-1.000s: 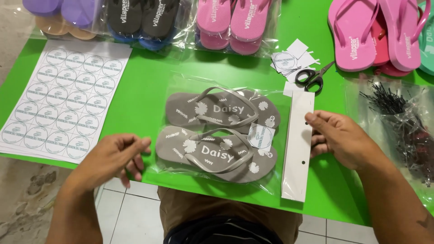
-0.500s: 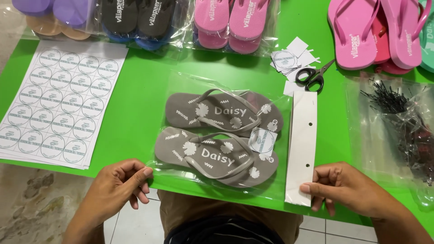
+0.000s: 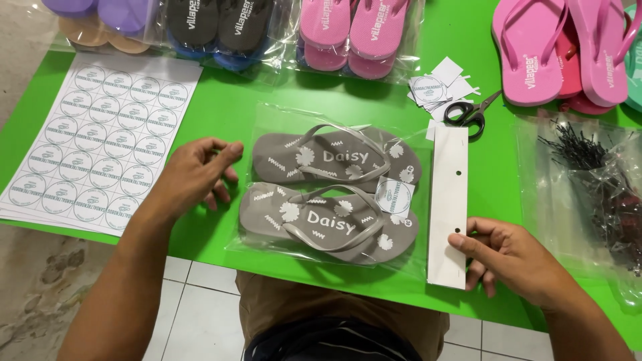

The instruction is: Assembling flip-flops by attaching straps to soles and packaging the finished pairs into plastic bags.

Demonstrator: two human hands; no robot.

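my right hand pinches the white card strip at its near end; my left hand rests loosely curled, holding nothing, left of the bagged grey flip-flops patterned with white flowers.

A clear plastic bag holding a pair of grey flip-flops lies at the middle of the green table, with a round white sticker on its right part. A long white card header strip with two punched holes lies along the bag's right edge. At the left lies a white sheet of round stickers. Cut white label squares lie near the top. More clear bags of sandals line the far edge, and a clear bag of black ties sits at the right.
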